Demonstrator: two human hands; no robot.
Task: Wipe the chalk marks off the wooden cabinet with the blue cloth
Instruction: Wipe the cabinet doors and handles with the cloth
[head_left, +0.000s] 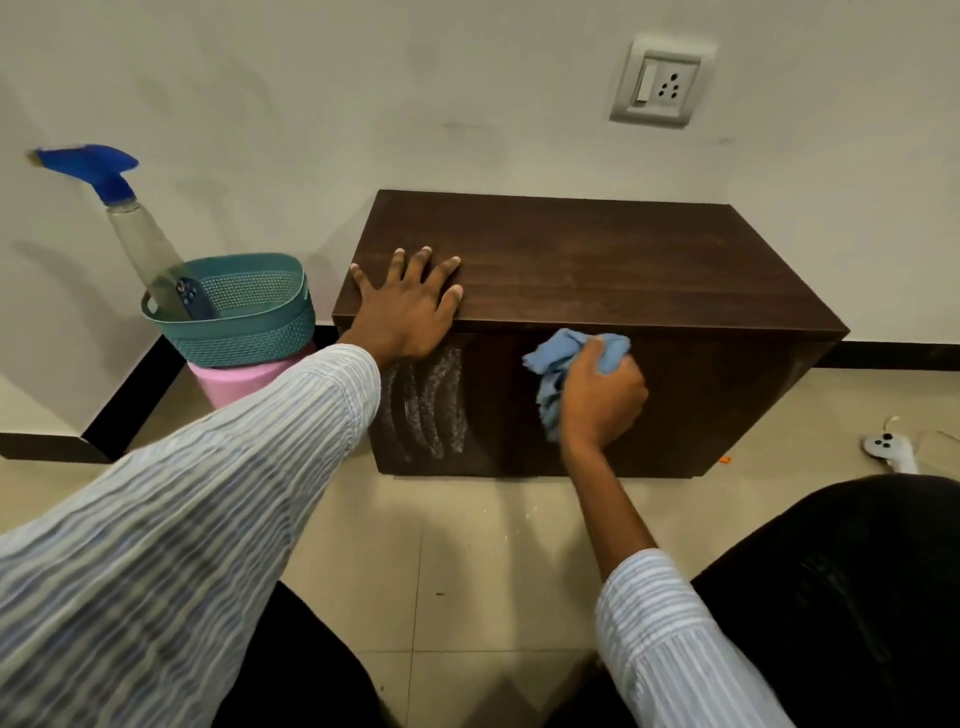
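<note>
A low dark wooden cabinet (623, 260) stands on the floor against the wall. White wavy chalk marks (434, 402) cover the left part of its front face. My left hand (408, 306) lies flat, fingers spread, on the front left corner of the cabinet top. My right hand (602, 395) grips a bunched blue cloth (558, 358) and presses it against the middle of the front face, to the right of the chalk marks and apart from them.
A teal basket (249, 312) holding a spray bottle (132, 228) sits on a pink stool (234, 384) left of the cabinet. A white controller (885, 447) lies on the tiled floor at the right. A wall socket (662, 83) is above. My dark-trousered knees fill the bottom.
</note>
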